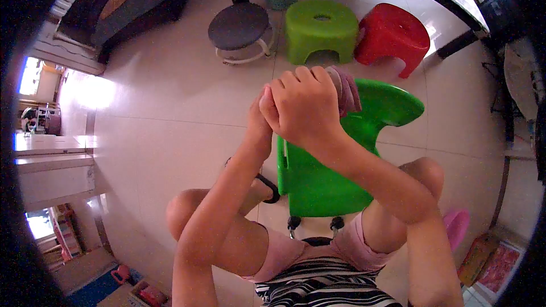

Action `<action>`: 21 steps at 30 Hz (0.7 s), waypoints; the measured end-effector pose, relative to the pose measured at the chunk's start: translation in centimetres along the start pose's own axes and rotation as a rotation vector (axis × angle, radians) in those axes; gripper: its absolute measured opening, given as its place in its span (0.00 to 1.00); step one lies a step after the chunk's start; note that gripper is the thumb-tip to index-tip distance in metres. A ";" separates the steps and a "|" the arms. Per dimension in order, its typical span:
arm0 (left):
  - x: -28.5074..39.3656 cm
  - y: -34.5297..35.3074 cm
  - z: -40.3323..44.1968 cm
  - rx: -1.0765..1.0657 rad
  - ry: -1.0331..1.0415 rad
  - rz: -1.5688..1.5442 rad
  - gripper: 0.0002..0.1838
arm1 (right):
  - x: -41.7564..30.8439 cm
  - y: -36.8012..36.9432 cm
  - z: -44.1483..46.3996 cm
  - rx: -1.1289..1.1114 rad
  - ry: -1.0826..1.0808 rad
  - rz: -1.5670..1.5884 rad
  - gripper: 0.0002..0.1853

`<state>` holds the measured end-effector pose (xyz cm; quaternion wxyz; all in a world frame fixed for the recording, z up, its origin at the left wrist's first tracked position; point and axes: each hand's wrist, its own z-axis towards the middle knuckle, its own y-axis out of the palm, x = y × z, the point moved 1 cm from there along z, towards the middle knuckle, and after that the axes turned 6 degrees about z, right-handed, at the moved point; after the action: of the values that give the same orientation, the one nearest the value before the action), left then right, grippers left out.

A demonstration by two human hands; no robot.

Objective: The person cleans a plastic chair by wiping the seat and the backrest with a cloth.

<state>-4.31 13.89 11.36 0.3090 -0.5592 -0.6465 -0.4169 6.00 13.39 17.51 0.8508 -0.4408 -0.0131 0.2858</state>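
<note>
Both the left hand (260, 116) and right hand (307, 105) are clasped together by the green plastic chair (330, 182), a mauve cloth (350, 92) just beside them; whether the grip holds it, I cannot tell. Apparently a squeezing step; handling the cloth calls for firm fingers.

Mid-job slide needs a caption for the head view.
Right hand gripping a mauve cloth, left hand close against it, above a green plastic chair, a red stool beyond.
</note>
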 end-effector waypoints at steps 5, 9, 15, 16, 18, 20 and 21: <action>-1.7 -1.1 1.8 -0.110 -0.020 -0.032 0.14 | 0.6 -0.5 -0.2 0.022 -0.018 0.035 0.12; -2.5 -1.8 2.6 -0.171 -0.022 -0.034 0.14 | 1.1 -1.0 -0.3 0.000 -0.005 0.032 0.12; -3.5 -2.9 3.8 -0.226 -0.008 -0.043 0.14 | 2.0 -1.8 -0.6 -0.012 0.013 0.035 0.12; -3.7 -3.0 4.0 -0.236 -0.006 -0.046 0.14 | 2.1 -2.0 -0.8 -0.017 0.021 0.032 0.12; -4.0 -3.3 4.1 -0.256 -0.007 -0.049 0.14 | 2.7 -2.5 -0.9 0.006 0.045 0.035 0.12; -4.0 -3.7 4.2 -0.269 -0.006 -0.042 0.14 | 3.8 -3.5 -1.0 0.002 0.098 0.020 0.14; -4.0 -3.9 4.2 -0.263 -0.006 -0.032 0.14 | 4.6 -4.1 -1.3 -0.013 0.140 0.004 0.15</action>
<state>-7.16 15.67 5.17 0.2245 -0.5857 -0.5960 -0.5013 12.19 12.91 18.80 0.8460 -0.4654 0.0453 0.2561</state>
